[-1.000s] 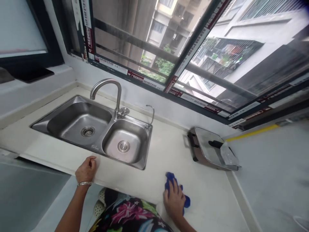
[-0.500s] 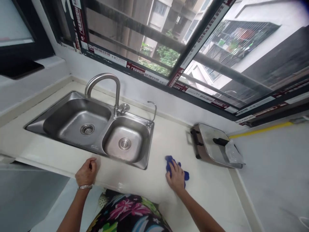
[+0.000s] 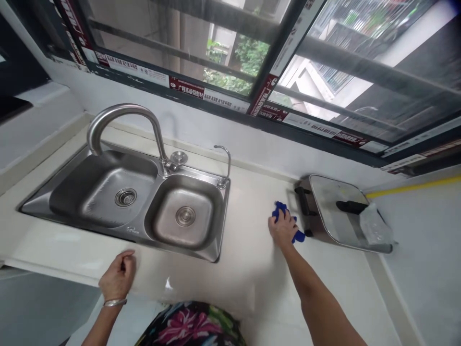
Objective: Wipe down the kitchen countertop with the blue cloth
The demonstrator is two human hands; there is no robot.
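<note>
Under my right hand [image 3: 283, 227] is a crumpled blue cloth [image 3: 298, 236], pressed against the white countertop [image 3: 252, 269] to the right of the sink. My fingers curl over it, and parts of the cloth stick out on both sides. Beside the cloth stands a lidded electric pan [image 3: 327, 216], very close to its handle. My left hand [image 3: 118, 276], with a silver bangle at the wrist, rests at the counter's front edge before the sink. Its fingers are curled in, and nothing shows in them.
A steel double-bowl sink [image 3: 139, 229] is set into the counter, with a tall curved faucet [image 3: 158, 129] and a thin small tap [image 3: 228, 163] behind. A clear plastic bag [image 3: 374, 226] lies on the pan's lid. The window [image 3: 230, 96] runs along the back wall.
My right hand has slid the blue cloth away from me and rightward, toward the pan. The left hand stays by the counter's front edge. The view has shifted a little.
</note>
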